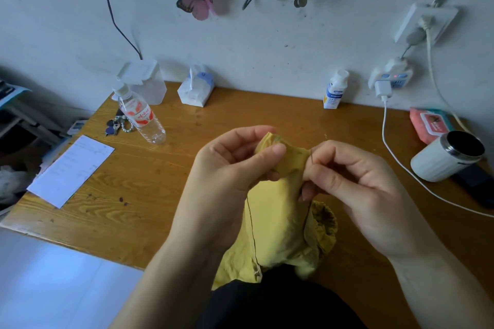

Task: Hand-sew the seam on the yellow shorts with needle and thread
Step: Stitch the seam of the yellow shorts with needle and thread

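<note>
The yellow shorts (278,222) are soft, wrinkly cloth. The table (165,184) is shiny wood. The water bottle (141,117) is clear plastic.

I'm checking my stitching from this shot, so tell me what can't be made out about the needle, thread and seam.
Head view only.
- Most of the needle: hidden inside the right hand's grip.
- The seam on the yellow shorts: covered by the left hand's thumb and folds.
- The thread's path to the needle: behind the hands.

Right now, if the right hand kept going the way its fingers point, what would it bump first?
The yellow shorts: the right hand, pinching the needle, points toward the fold, with the left hand probably just behind it.
</note>
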`<action>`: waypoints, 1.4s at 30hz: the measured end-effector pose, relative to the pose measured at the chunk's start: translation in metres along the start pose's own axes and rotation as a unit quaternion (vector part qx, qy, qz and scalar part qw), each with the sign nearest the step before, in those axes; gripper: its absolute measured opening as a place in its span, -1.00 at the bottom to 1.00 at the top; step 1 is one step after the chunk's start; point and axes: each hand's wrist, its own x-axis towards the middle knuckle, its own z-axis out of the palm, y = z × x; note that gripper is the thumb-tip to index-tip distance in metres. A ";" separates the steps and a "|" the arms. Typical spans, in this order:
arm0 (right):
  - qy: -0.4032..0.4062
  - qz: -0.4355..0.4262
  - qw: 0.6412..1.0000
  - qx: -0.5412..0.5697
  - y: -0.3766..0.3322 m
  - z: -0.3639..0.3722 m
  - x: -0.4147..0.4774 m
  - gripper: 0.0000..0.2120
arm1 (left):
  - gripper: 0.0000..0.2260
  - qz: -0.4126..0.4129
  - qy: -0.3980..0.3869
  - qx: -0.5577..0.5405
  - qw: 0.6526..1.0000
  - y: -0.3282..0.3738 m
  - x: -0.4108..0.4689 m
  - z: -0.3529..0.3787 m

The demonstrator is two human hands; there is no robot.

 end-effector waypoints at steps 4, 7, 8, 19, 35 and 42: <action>0.010 0.009 1.000 0.026 0.002 0.000 0.000 -0.81 | -0.87 -0.009 -0.010 -0.015 1.000 0.000 -0.001 -0.001; 0.019 0.014 0.998 0.050 0.002 0.000 0.000 -0.79 | -0.90 -0.009 -0.001 -0.007 1.000 -0.003 -0.001 -0.002; 0.018 0.017 0.998 0.059 0.002 0.000 0.000 -0.79 | -0.89 -0.005 0.002 -0.006 1.000 -0.004 -0.001 -0.002; 0.190 -0.167 0.902 -0.350 -0.021 0.014 -0.007 -0.88 | -0.85 0.030 -0.001 0.052 0.998 -0.002 -0.007 0.005; 0.191 -0.176 0.876 -0.406 -0.030 0.019 -0.008 -0.88 | -0.94 0.086 -0.003 0.074 0.994 0.000 -0.011 0.009; 0.195 -0.168 0.881 -0.397 -0.030 0.019 -0.008 -0.88 | -0.94 0.120 0.009 0.118 0.986 0.001 -0.012 0.011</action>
